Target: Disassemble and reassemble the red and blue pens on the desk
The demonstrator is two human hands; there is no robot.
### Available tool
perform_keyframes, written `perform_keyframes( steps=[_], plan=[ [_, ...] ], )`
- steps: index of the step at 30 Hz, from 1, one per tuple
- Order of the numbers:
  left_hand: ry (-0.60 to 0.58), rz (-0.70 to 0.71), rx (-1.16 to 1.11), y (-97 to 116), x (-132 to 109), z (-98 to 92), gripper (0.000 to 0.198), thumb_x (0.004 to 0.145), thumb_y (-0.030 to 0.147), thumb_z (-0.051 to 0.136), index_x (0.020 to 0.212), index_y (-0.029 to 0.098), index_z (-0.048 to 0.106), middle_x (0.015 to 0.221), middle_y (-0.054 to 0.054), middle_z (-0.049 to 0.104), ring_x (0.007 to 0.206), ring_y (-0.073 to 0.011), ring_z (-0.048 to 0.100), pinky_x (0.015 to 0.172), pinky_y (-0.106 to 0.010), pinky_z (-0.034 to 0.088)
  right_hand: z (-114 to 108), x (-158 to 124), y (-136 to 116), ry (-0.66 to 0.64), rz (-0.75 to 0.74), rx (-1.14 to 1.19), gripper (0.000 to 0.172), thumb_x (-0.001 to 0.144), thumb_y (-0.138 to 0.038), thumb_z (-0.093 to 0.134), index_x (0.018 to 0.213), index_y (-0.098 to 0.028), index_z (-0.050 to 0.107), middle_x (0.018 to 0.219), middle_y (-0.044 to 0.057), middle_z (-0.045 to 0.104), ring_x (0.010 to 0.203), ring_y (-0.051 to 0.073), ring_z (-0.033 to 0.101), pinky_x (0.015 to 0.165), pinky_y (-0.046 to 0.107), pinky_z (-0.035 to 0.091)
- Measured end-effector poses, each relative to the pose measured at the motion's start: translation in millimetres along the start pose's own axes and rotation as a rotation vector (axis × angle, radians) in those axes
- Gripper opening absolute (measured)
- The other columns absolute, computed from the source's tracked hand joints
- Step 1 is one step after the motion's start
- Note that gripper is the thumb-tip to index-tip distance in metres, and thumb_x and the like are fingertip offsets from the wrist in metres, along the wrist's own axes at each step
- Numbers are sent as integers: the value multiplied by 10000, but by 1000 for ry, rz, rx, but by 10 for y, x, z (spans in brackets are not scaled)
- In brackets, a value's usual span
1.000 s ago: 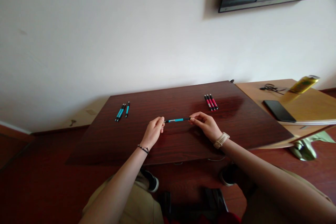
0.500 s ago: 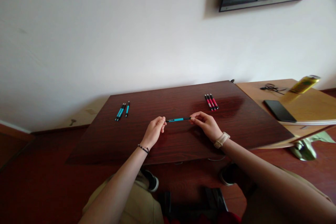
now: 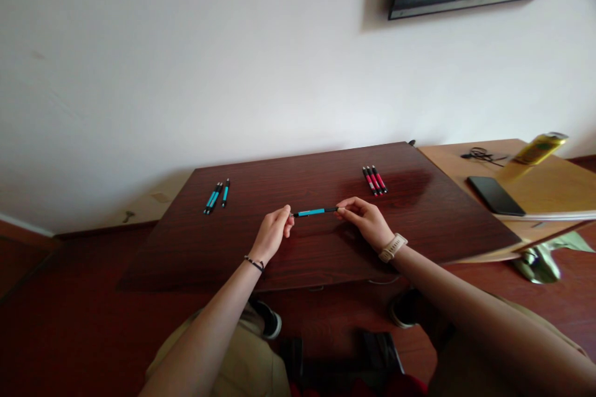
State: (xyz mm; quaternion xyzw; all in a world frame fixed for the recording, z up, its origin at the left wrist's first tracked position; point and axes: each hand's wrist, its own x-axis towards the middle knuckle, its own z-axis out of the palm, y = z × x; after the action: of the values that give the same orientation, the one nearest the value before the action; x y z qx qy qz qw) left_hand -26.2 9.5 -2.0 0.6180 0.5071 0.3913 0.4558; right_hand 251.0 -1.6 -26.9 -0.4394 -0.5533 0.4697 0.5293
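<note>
Apparently for steadiness, left hand (image 3: 272, 231) and right hand (image 3: 370, 222) clamp grip on opposite ends of held blue pen (image 3: 311, 213); pink pens (image 3: 374, 180) grouped beyond held blue pen, rightward.

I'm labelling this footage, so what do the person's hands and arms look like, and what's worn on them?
The left hand is ungloved, with thin dark bracelets around the wrist, one apparently flecked with pale beads. The right hand is ungloved too; a pale beige watch-style strap with dark slots circles that wrist. No sleeves show on the forearms.
</note>
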Motion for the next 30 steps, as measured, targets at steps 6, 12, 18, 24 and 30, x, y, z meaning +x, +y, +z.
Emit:
perform_keyframes(
  steps=[6,12,18,24,30],
  plan=[
    [-20,85,13,-63,16,-31,404,1007,528,543,769,202,516,672,22,504,598,-124,482,584,-240,399,-7,4,24,-7,-7,-1,354,846,-519,813,1005,-215,723,928,46,758,862,204,701,803,331,549],
    [27,1,-103,-72,38,23,483,974,592,571,710,202,464,623,52,371,515,-90,338,487,-236,269,-5,-1,17,-9,0,-15,350,849,-518,807,1010,-219,725,937,52,763,865,214,704,805,342,558],
    [67,-100,-222,-37,28,52,537,909,627,644,659,202,431,584,68,332,487,-63,282,468,-218,198,-7,0,20,-11,-2,-14,352,850,-513,805,1018,-215,723,926,52,763,868,216,711,812,345,560],
    [106,-93,-218,38,10,-14,557,902,650,656,660,198,438,581,60,369,479,-63,326,456,-210,223,-7,5,0,22,-1,-17,351,848,-511,805,1010,-210,728,910,48,755,851,204,702,789,327,553],
    [144,-46,-227,67,7,-144,539,920,611,660,660,196,434,588,63,368,476,-59,331,454,-204,220,-53,37,55,60,12,46,370,829,-520,827,1014,-214,731,938,47,762,875,199,708,832,329,561]
  ],
)
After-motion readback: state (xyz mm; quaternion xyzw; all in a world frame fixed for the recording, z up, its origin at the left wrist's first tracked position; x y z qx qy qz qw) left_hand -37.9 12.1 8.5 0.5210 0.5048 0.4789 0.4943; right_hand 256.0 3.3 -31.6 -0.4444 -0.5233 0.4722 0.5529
